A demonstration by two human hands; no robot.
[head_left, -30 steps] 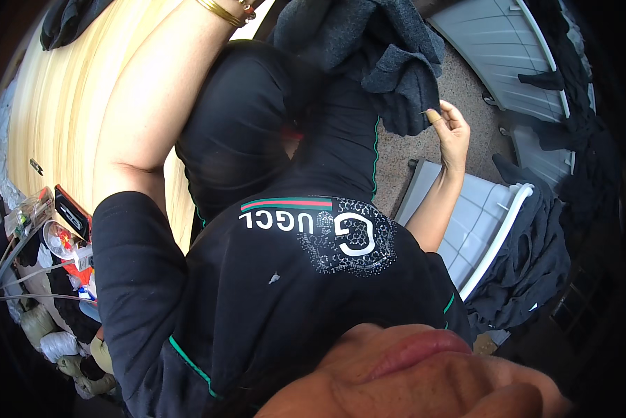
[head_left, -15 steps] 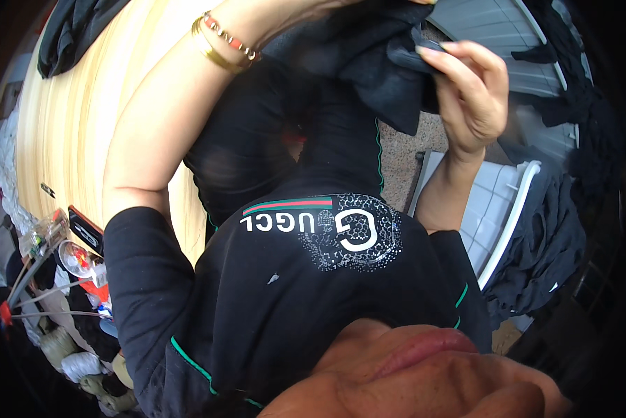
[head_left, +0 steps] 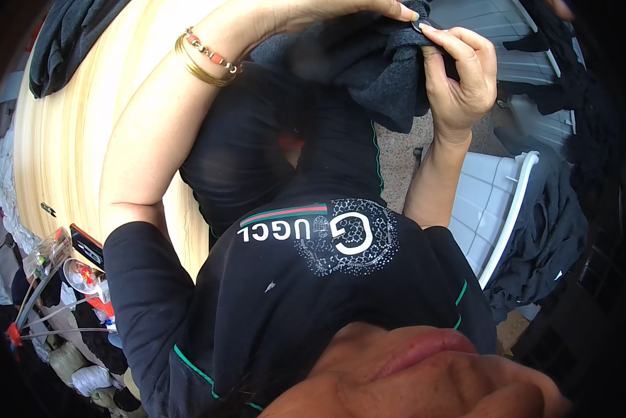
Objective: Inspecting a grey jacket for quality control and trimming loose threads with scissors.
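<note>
A dark grey knitted cloth (head_left: 376,80) hangs in folds above my lap, held up by both hands. My left hand (head_left: 369,8) comes in along the top edge, its wrist bearing a red beaded bracelet and gold bangles. Its fingertips pinch the cloth's upper edge; part of this hand is cut off by the frame. My right hand (head_left: 466,73) grips the same edge from the right, thumb against bent fingers. The two sets of fingertips almost meet at a small dark glossy spot, too small to make out.
A pale wooden table (head_left: 76,146) at left carries another dark cloth (head_left: 69,52). Beside it are a clear tub (head_left: 82,275), a dark flat case (head_left: 87,247) and thread cones (head_left: 66,359). At right, a white crate (head_left: 476,202) stands by piled dark cloth (head_left: 546,244).
My left fingertips have come into view at the cloth's edge, close to my right ones. My right hand has shifted slightly up and left, and the cloth has bunched near the fingers.
</note>
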